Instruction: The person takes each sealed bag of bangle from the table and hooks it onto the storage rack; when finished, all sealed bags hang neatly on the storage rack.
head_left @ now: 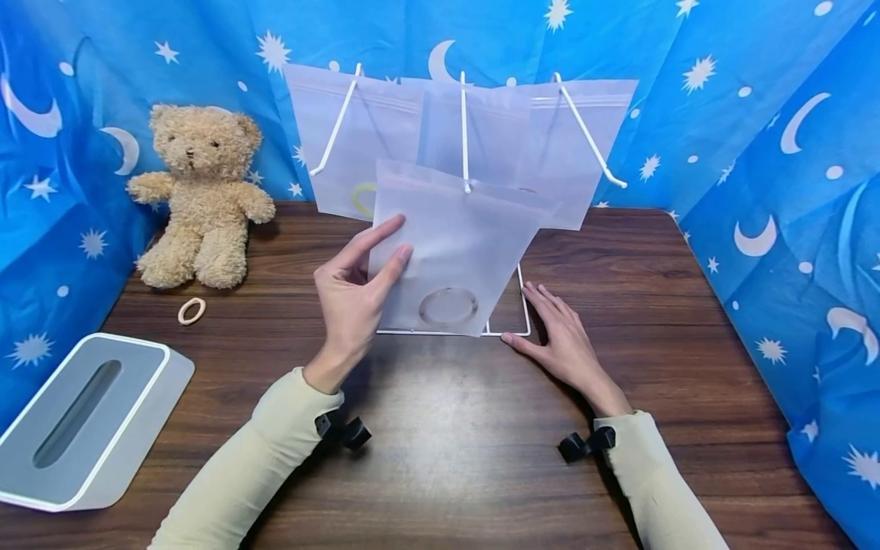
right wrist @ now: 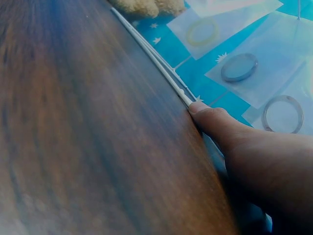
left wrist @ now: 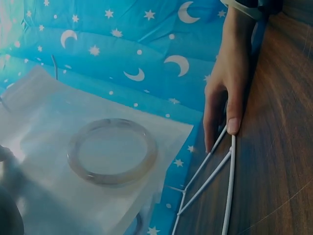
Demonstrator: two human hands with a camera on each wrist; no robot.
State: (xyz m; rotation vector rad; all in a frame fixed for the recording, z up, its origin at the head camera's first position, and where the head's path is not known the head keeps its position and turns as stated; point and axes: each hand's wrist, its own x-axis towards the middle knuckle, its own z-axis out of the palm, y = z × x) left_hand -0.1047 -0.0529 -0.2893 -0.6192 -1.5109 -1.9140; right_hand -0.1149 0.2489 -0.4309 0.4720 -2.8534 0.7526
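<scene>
My left hand (head_left: 351, 298) pinches the left edge of a frosted translucent zip bag (head_left: 454, 237) between thumb and fingers. Inside that bag lies a pale brownish bangle (left wrist: 105, 180), low down near the bottom edge. The bag's top overlaps the tip of the middle prong of a white wire display rack (head_left: 465, 137). At the rack's front right base corner is my right hand (head_left: 567, 344), its thumb touching the front wire and its fairly straight fingers along the side wire. Three more frosted bags hang behind; the left one (head_left: 351, 137) holds a yellow-green bangle (right wrist: 190, 34).
A teddy bear (head_left: 206, 198) sits at the back left, with a small pale wooden ring (head_left: 182, 312) before it. Front left stands a grey-and-white tissue box (head_left: 137, 428). Blue star-and-moon cloth (head_left: 756, 153) walls the brown wooden table (head_left: 467, 473) at back and sides.
</scene>
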